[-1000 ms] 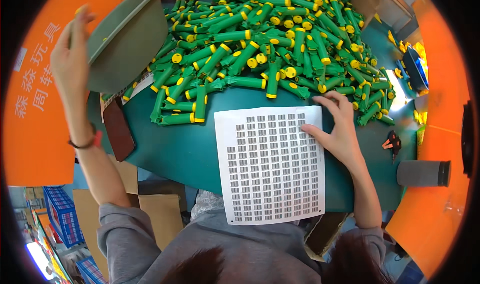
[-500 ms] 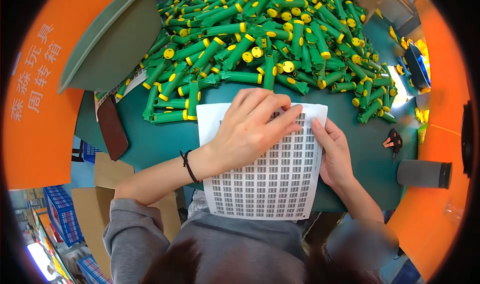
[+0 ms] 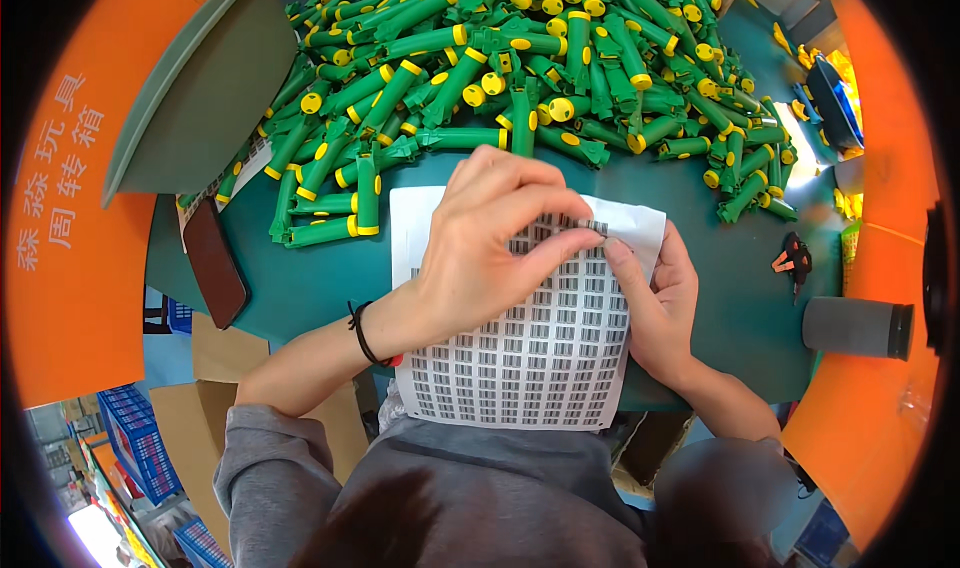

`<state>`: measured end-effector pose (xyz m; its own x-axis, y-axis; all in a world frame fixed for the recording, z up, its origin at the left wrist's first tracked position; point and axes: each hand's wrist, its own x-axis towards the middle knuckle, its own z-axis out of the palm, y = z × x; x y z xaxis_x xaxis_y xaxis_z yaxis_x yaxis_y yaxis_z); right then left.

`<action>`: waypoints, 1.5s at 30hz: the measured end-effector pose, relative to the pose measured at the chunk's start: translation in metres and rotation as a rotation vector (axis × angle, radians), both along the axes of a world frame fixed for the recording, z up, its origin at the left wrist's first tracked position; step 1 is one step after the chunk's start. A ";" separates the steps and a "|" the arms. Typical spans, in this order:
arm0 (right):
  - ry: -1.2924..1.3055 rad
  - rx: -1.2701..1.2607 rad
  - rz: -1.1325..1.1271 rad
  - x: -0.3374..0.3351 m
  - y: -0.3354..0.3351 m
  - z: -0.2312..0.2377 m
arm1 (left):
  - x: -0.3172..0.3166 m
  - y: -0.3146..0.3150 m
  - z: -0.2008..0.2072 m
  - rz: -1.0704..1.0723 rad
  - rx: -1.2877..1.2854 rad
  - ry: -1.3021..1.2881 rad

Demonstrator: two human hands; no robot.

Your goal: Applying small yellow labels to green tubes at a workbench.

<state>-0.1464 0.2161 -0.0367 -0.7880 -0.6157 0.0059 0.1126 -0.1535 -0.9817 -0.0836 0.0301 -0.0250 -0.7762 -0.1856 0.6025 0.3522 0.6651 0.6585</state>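
Observation:
A white sheet of small barcode labels [image 3: 515, 368] lies tilted between my body and the table edge. My right hand [image 3: 662, 298] grips its right edge, the thumb on the printed face near the top right corner and the fingers behind. Across the sheet's upper part reaches my left hand [image 3: 490, 243], its thumb and forefinger pinched together at the upper right rows, close to my right thumb. Whatever sits between those fingertips is too small to make out. Beyond the sheet rises a large heap of green tubes with yellow caps [image 3: 425, 43].
A grey-green tub [image 3: 200, 98] leans at the left beside a dark brown flat case [image 3: 213, 265]. On the right are small black-and-orange snips [image 3: 793, 258] and a grey cylindrical cup [image 3: 858, 327]. An open cardboard box [image 3: 190, 408] stands below the table at left.
My left thumb and forefinger have closed into a pinch at the upper right rows. The right thumb has slid inward and curled the sheet's top right corner.

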 end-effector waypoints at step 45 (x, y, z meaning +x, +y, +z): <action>1.293 0.373 -0.351 -0.089 0.002 0.019 | -0.001 -0.019 0.006 0.011 -0.041 0.142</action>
